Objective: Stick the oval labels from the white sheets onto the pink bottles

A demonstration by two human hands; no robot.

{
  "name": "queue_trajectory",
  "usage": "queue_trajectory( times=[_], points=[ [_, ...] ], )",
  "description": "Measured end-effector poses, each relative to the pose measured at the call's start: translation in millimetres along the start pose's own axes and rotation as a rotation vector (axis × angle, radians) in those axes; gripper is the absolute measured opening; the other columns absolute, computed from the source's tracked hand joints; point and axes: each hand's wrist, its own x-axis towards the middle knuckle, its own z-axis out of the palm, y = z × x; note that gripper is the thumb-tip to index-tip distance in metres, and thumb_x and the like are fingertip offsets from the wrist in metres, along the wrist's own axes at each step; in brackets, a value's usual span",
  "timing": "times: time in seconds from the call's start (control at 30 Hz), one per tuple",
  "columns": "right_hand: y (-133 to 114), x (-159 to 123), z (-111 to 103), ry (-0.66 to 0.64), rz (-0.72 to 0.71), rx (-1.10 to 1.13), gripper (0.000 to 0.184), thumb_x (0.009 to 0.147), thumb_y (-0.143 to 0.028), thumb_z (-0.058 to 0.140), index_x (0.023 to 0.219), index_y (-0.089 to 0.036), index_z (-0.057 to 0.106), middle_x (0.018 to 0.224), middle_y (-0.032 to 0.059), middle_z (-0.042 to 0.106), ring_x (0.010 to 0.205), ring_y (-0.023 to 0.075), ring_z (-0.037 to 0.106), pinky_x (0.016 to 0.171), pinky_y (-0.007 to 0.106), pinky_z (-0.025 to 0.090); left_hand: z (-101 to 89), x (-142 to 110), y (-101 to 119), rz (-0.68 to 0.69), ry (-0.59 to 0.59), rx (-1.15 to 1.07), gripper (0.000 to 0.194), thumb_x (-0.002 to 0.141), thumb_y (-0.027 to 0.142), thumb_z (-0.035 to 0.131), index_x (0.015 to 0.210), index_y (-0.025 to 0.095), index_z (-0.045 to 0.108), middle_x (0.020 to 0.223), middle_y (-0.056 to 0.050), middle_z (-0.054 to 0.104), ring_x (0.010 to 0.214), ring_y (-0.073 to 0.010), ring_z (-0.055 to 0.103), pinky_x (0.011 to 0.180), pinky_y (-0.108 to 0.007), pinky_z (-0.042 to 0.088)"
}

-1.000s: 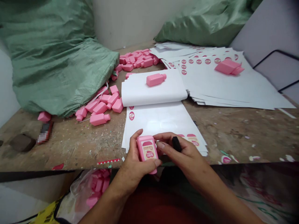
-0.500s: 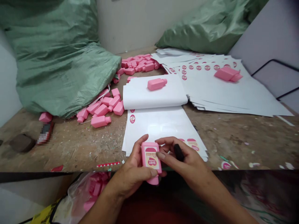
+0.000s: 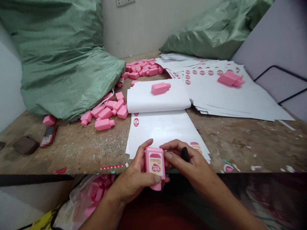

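Note:
My left hand [image 3: 134, 175] is wrapped around a pink plastic bottle [image 3: 148, 159], its thumb across the lower part. The bottle's neck points toward me. On its front face sits a label [image 3: 155, 161] reading "BABY POWDER", upside down from my side. My right hand [image 3: 189, 159] is curled at the bottle's right edge, thumb and fingertips touching or very near it. A small black object [image 3: 185, 154] sticks up between the fingers of that hand; the rest of it is hidden. Beyond the hands lies a white sticker sheet [image 3: 163, 127] with a few labels on it.
A pink bottle [image 3: 160, 88] lies on the folded-back sheets [image 3: 144, 101]. More pink bottles [image 3: 105, 113] lie beside a green sack [image 3: 69, 80]. At right, stacked sticker sheets [image 3: 227, 99] carry another pink bottle piece [image 3: 230, 79]. A clear bag [image 3: 74, 204] of bottles hangs below the table edge.
The right thumb has drawn back from the label face to the bottle's right edge. The view has tilted up slightly; the left hand keeps its hold on the bottle.

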Motion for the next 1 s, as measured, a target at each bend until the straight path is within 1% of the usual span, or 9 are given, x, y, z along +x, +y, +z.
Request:
queue_trajectory(
  times=[0.13,0.33,0.43,0.53,0.63,0.73,0.8,0.9,1.0],
  points=[
    [-4.3,-1.8,1.7,0.043,-0.033,-0.033,0.024,0.081,-0.043,0.068,0.088,-0.020,0.065,0.070,-0.0016,0.061,0.066,0.0158,0.059,0.063,0.029,0.052,2.6,-4.7,2.6,0.011,-0.001,-0.041,0.092,0.064,0.006,0.075,0.142,0.032,0.035,0.114,-0.006,0.065,0.101,-0.0214,0.064,0.077,-0.031,0.056],
    [-10.2,-12.8,6.5,-0.021,-0.007,-0.001,0.034,0.083,-0.048,0.064,0.101,-0.019,0.067,0.077,0.0025,0.068,0.075,0.0206,0.066,0.070,0.033,0.053,6.7,-7.0,2.5,0.080,0.081,-0.107,0.042,0.086,0.030,0.064,0.125,0.022,0.050,0.107,-0.008,0.065,0.090,-0.0213,0.068,0.067,-0.036,0.061],
    [-7.6,-22.3,7.4,0.052,-0.026,-0.122,0.039,0.084,-0.053,0.063,0.106,-0.021,0.067,0.077,0.0029,0.068,0.079,0.0230,0.066,0.073,0.035,0.051,1.0,-13.9,7.4,0.126,0.117,-0.022,0.036,0.087,0.039,0.061,0.117,0.021,0.052,0.110,-0.011,0.065,0.082,-0.0220,0.070,0.059,-0.032,0.059],
    [-2.8,-30.2,2.7,0.138,-0.065,-0.226,0.038,0.081,-0.055,0.066,0.102,-0.024,0.070,0.075,0.0033,0.066,0.078,0.0243,0.064,0.074,0.037,0.049,-25.1,-41.4,21.5,0.089,0.186,0.203,0.041,0.085,0.044,0.063,0.118,0.023,0.053,0.101,-0.008,0.068,0.077,-0.0211,0.070,0.058,-0.028,0.055],
    [3.3,-30.6,-7.1,0.176,-0.037,-0.240,0.037,0.082,-0.057,0.067,0.103,-0.026,0.071,0.078,0.0071,0.067,0.078,0.0263,0.063,0.071,0.038,0.047,-65.6,-91.5,38.1,0.002,0.305,0.644,0.040,0.084,0.044,0.064,0.118,0.024,0.060,0.095,-0.005,0.070,0.083,-0.0208,0.068,0.070,-0.028,0.053],
    [10.1,-22.8,-17.3,0.180,-0.001,-0.266,0.038,0.081,-0.059,0.066,0.102,-0.027,0.072,0.083,0.0107,0.068,0.081,0.0284,0.063,0.071,0.039,0.047,-96.5,-140.1,48.0,-0.059,0.438,1.037,0.044,0.079,0.041,0.069,0.120,0.027,0.065,0.118,-0.005,0.069,0.111,-0.0268,0.062,0.094,-0.034,0.047],
    [13.0,-16.1,-21.9,0.162,0.016,-0.273,0.039,0.079,-0.061,0.067,0.100,-0.029,0.073,0.083,0.0109,0.068,0.079,0.0291,0.064,0.070,0.041,0.049,-104.6,-155.0,52.5,-0.097,0.557,1.150,0.050,0.075,0.044,0.072,0.122,0.028,0.066,0.125,-0.006,0.068,0.116,-0.0302,0.059,0.096,-0.036,0.045],
    [12.4,-8.5,-24.0,0.146,0.043,-0.248,0.037,0.074,-0.062,0.071,0.097,-0.033,0.075,0.083,0.0112,0.068,0.077,0.0308,0.065,0.067,0.042,0.053,-100.4,-138.8,63.0,-0.007,0.667,1.266,0.044,0.080,0.048,0.066,0.117,0.026,0.067,0.110,-0.007,0.073,0.102,-0.0279,0.065,0.087,-0.034,0.048],
    [10.8,-5.4,-22.0,0.252,0.051,-0.235,0.029,0.074,-0.064,0.070,0.088,-0.040,0.076,0.082,0.0105,0.069,0.077,0.0308,0.066,0.067,0.041,0.054,-89.3,-84.5,81.5,0.215,0.627,1.439,0.035,0.089,0.042,0.055,0.117,0.023,0.066,0.098,-0.006,0.073,0.084,-0.0219,0.067,0.075,-0.031,0.050]
  ],
)
